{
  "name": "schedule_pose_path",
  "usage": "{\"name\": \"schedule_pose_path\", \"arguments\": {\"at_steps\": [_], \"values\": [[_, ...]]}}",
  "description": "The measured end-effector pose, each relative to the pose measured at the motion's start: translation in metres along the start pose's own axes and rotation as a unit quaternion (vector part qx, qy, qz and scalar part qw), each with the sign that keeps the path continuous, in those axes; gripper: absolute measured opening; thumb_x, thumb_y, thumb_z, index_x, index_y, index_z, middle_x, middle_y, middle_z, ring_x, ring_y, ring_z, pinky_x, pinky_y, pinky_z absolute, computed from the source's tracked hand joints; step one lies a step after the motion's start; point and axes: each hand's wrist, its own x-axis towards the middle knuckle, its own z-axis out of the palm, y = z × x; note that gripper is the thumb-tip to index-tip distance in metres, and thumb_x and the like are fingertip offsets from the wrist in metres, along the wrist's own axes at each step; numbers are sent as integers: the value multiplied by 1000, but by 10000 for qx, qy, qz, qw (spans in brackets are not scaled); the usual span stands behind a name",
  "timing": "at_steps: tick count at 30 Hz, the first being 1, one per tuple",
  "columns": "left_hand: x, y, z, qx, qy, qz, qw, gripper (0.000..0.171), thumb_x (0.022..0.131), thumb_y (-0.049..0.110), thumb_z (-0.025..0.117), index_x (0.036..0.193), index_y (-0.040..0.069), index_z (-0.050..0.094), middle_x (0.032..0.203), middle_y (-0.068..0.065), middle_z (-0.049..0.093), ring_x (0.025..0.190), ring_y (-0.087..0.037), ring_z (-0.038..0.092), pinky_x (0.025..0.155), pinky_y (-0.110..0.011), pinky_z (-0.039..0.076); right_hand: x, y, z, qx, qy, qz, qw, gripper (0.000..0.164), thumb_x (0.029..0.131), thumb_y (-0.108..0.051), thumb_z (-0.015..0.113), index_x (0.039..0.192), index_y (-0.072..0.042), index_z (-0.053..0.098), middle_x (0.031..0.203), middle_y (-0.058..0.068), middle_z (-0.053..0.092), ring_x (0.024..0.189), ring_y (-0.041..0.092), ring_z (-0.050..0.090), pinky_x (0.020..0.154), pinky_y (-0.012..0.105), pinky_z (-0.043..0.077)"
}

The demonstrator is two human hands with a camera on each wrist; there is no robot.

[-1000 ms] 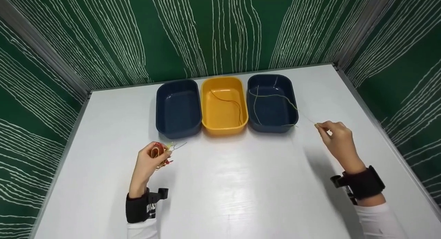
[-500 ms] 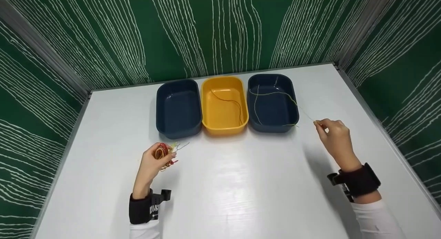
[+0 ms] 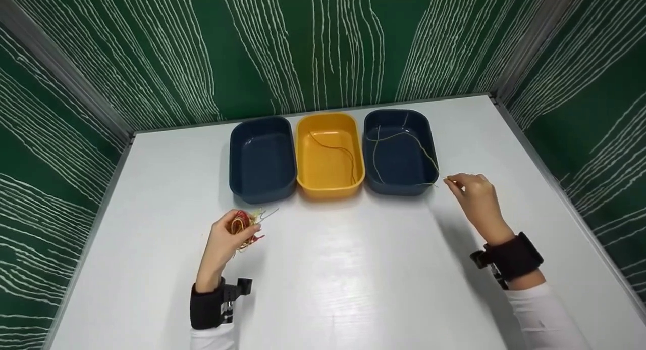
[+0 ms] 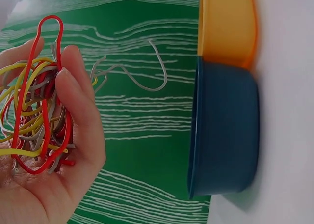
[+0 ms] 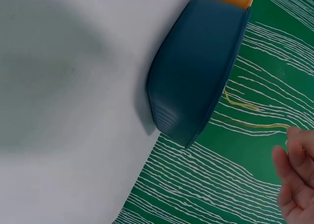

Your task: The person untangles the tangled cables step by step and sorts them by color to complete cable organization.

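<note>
My left hand [image 3: 222, 244] grips a tangled bundle of wires [image 4: 37, 106], red, yellow and grey, with a thin grey wire end [image 4: 159, 67] sticking out past the fingertips. It is in front of the left blue bin [image 3: 262, 163]. Beside the front right corner of the right blue bin [image 3: 402, 189], my right hand [image 3: 477, 203] pinches the end of a thin yellow wire [image 5: 267, 126] between thumb and forefinger. The wire runs over that bin's rim and lies curved inside. Another yellow end [image 5: 240, 104] pokes out over the rim.
Between the two blue bins stands a yellow bin [image 3: 330, 192] with one thin dark-looking wire [image 3: 333, 147] in it. All three sit side by side on the white table [image 3: 328, 269]. Green walls [image 3: 343, 47] with white wavy lines rise behind and at both sides.
My right hand has moved left, closer to the right blue bin, and the wire it pinches has slackened. My left hand has shifted slightly right with the bundle.
</note>
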Motion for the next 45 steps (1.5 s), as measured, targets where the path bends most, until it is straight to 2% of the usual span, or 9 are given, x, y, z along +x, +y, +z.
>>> {"name": "schedule_pose_path", "arguments": {"at_steps": [8, 16, 25, 32, 37, 45], "values": [[-1, -2, 2, 74, -18, 144, 9999, 25, 78, 7, 70, 99, -2, 58, 86, -5, 59, 77, -12, 54, 65, -22, 47, 5, 3, 16, 86, -74, 100, 9999, 6, 75, 3, 69, 78, 8, 66, 63, 17, 63, 53, 30, 52, 53, 40, 37], [-1, -1, 3, 83, -34, 184, 9998, 25, 77, 7, 71, 98, -2, 59, 83, -4, 58, 76, -13, 52, 65, -22, 46, 11, 5, 32, 319, -395, 704, 9962, 7, 79, 0, 67, 77, 7, 65, 64, 18, 64, 57, 32, 55, 56, 43, 37], [-2, 0, 4, 143, -66, 199, 9997, 24, 77, 8, 72, 96, -2, 59, 84, -4, 57, 77, -13, 52, 67, -22, 46, 17, 6, 43, 276, -667, 986, 9925, 9, 80, -1, 66, 77, 7, 66, 70, 20, 63, 66, 36, 57, 64, 47, 41], [-2, -1, 6, 173, -79, 163, 9997, 24, 78, 8, 71, 96, -1, 59, 85, -5, 57, 79, -14, 52, 67, -23, 46, 16, 13, 48, 133, -846, 880, 9924, 9, 78, 2, 66, 75, 10, 65, 72, 23, 62, 69, 39, 53, 68, 48, 39], [-1, -1, 7, 144, -69, 141, 9998, 25, 78, 8, 71, 98, -1, 59, 87, -6, 57, 80, -14, 53, 69, -22, 46, 14, 16, 51, -35, -1073, 1003, 9891, 11, 78, 0, 66, 74, 9, 64, 75, 23, 59, 73, 38, 49, 73, 48, 37], [-1, -1, 9, 176, -86, 138, 9997, 26, 78, 8, 71, 99, -2, 59, 88, -7, 57, 80, -14, 53, 68, -22, 47, 13, 14, 49, -11, -883, 908, 9920, 18, 81, -5, 65, 72, 11, 64, 76, 24, 58, 73, 40, 46, 71, 47, 36]]}}
